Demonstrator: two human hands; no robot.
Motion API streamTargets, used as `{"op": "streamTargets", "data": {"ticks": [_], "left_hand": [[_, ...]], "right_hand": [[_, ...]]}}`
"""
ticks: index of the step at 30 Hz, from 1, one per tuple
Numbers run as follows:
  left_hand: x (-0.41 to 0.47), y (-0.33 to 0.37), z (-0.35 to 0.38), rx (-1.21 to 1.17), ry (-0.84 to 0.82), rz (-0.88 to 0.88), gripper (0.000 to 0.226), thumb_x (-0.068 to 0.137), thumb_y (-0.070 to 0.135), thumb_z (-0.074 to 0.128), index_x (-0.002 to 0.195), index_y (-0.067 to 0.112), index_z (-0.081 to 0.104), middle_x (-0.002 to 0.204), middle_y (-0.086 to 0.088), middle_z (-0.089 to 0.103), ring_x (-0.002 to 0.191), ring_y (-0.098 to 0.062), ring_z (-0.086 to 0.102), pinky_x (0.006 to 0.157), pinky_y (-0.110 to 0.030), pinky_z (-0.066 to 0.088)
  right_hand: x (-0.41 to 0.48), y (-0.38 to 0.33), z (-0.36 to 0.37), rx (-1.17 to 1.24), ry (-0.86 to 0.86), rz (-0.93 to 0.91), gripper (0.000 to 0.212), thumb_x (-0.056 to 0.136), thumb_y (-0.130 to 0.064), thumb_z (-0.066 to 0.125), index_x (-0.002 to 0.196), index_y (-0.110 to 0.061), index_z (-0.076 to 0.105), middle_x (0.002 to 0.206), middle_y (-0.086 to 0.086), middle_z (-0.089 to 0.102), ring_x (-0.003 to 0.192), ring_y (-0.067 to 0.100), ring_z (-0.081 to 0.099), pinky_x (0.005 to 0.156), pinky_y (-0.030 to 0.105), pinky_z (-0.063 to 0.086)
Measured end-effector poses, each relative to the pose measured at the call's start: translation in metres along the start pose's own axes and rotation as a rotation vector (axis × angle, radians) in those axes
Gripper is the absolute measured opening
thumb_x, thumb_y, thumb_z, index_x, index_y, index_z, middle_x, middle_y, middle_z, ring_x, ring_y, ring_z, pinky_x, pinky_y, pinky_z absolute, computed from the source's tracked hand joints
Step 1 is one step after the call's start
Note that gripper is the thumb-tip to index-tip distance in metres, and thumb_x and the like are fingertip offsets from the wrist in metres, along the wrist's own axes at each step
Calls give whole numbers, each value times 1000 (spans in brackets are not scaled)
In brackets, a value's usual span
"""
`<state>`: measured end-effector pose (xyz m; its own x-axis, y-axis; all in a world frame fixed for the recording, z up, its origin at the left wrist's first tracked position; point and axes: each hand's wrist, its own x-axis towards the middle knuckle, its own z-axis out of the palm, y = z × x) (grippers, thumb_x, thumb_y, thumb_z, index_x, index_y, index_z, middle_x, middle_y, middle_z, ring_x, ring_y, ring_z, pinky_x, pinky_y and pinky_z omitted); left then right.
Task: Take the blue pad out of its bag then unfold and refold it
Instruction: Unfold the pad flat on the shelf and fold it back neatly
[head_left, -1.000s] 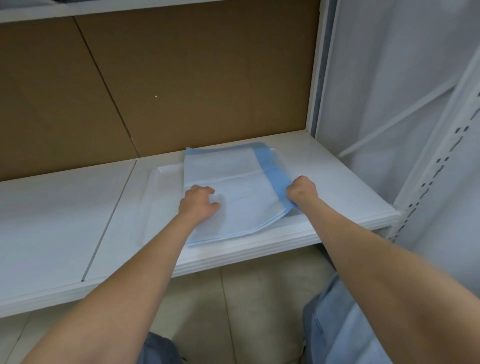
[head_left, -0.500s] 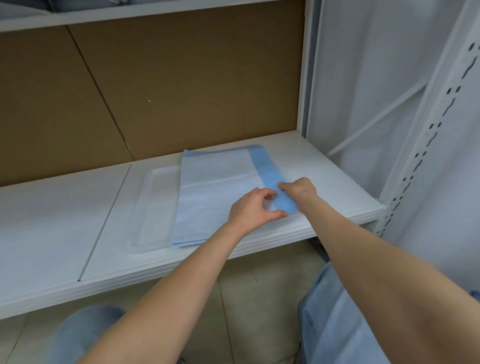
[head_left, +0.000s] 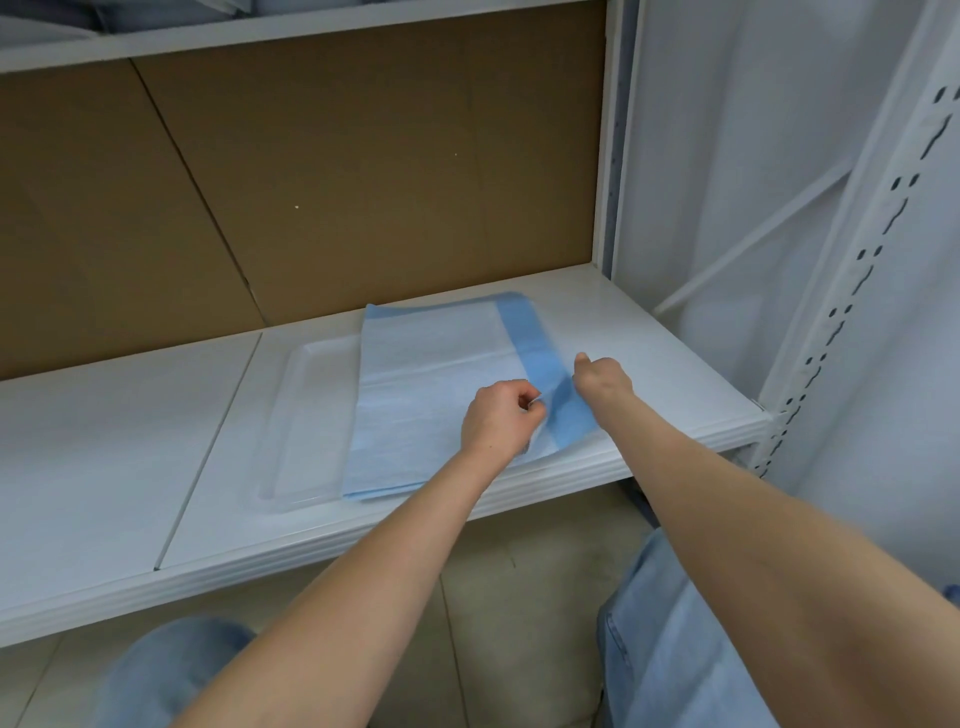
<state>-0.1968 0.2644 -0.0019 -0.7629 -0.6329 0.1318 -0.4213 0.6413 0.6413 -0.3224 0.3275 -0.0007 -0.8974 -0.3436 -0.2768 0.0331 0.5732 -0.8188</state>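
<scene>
White shelf (head_left: 104, 441) bears blue pad (head_left: 431, 364), long axis front-to-back.

bag (head_left: 306, 415) partly hidden under blue pad (head_left: 431, 374), upper-shelf items (head_left: 171, 13) cut off by top edge

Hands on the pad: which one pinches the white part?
The left hand pinches the white layer of the blue pad; the right hand grips its darker blue border strip instead.
</scene>
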Motion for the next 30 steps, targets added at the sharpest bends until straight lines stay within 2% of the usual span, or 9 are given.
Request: {"op": "streamTargets", "data": {"ticks": [2,4,7,10,13,16,19,22,30], "left_hand": [[2,-4,-1,-81,57,-47,19,88,11,50,70,18,48,65,-2,53,59,-25,51,50,-31,48],[2,-6,-6,-138,106,-78,11,89,5,47,85,15,48,75,-6,52,67,-26,50,45,-26,39],[6,-15,-14,-132,119,-18,48,87,-6,40,120,26,51,92,-4,60,77,-24,56,62,-27,44],[14,-27,-25,-89,87,-14,46,87,-6,38,107,20,69,115,-1,65,105,-19,59,86,-21,43],[21,-36,-35,-94,93,-109,19,88,15,57,97,10,74,109,0,70,107,-16,60,84,-15,39],[30,-51,-47,-103,152,-193,30,78,26,75,104,12,67,114,1,64,110,-15,56,86,-18,39],[33,-71,-70,-43,229,-202,27,82,7,65,108,14,62,111,-6,63,96,-23,59,78,-23,43],[30,-95,-97,41,327,-230,31,87,3,51,108,21,64,104,-14,62,79,-28,58,65,-26,41],[-15,-163,-157,335,547,-500,32,93,6,42,105,18,70,120,-12,53,98,-37,60,82,-38,47]], "right_hand": [[0,1,0,-67,1,-32,36,96,-33,42,120,-7,51,109,13,56,98,32,56,81,35,45],[-2,0,2,-174,-3,-94,24,91,-24,49,111,-13,47,95,7,50,83,26,53,70,31,43],[-5,-4,11,-327,-19,-187,37,90,-22,54,124,-13,44,119,9,49,107,30,55,82,35,45],[-9,-9,24,-464,-76,-231,52,86,-32,61,131,-16,41,130,11,40,116,34,49,90,37,43],[-11,-15,38,-633,-71,-252,56,82,-47,62,126,-17,44,128,9,40,119,31,42,92,37,39],[-12,-21,48,-760,-55,-313,60,80,-58,61,123,-19,48,127,7,40,121,29,38,94,38,36],[-10,-23,55,-777,-120,-345,65,78,-62,60,123,-18,47,128,8,39,121,30,39,96,40,38],[-9,-21,59,-819,-128,-315,64,81,-58,61,126,-14,47,132,9,39,124,31,37,98,40,38],[-11,-21,55,-827,-18,-289,49,87,-48,60,120,-13,52,130,9,41,124,30,37,93,38,40]]}}
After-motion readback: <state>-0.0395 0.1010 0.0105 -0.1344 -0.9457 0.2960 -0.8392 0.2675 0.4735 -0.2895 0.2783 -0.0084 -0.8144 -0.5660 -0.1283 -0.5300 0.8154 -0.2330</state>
